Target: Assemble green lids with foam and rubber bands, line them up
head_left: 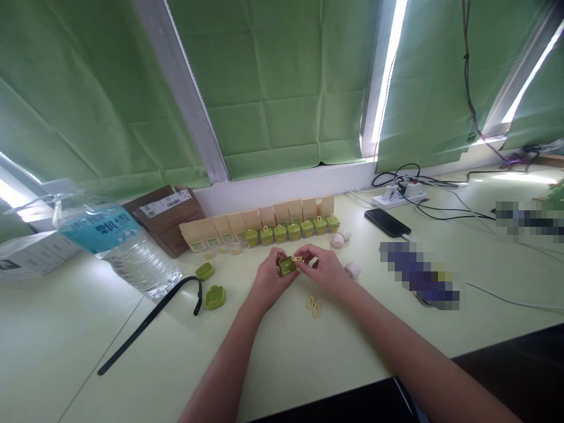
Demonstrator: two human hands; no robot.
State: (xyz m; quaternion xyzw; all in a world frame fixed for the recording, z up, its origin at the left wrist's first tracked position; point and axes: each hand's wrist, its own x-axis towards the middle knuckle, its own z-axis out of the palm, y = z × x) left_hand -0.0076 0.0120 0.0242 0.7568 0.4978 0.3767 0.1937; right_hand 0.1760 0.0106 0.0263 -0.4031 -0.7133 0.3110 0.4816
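Near the middle of the table, my left hand (269, 281) grips a small green cup-like piece (288, 266) with its hollow side showing. My right hand (324, 269) pinches a small yellow loop piece (297, 258) at the right edge of the green piece. Two more yellow loops (313, 306) lie on the table below my hands. To the left rest two loose green pieces, a smaller one (205, 271) and a scalloped one (215, 298). Behind my hands stands a row of green-lidded little containers (280, 234) with yellow loops on top.
Cardboard pieces (267, 217) line the back of the row. A large water bottle (127, 247), a brown box (170, 217) and a black strap (152, 317) are at left. Pale pink objects (338, 240), a phone (386, 222) and a power strip (399, 200) are at right.
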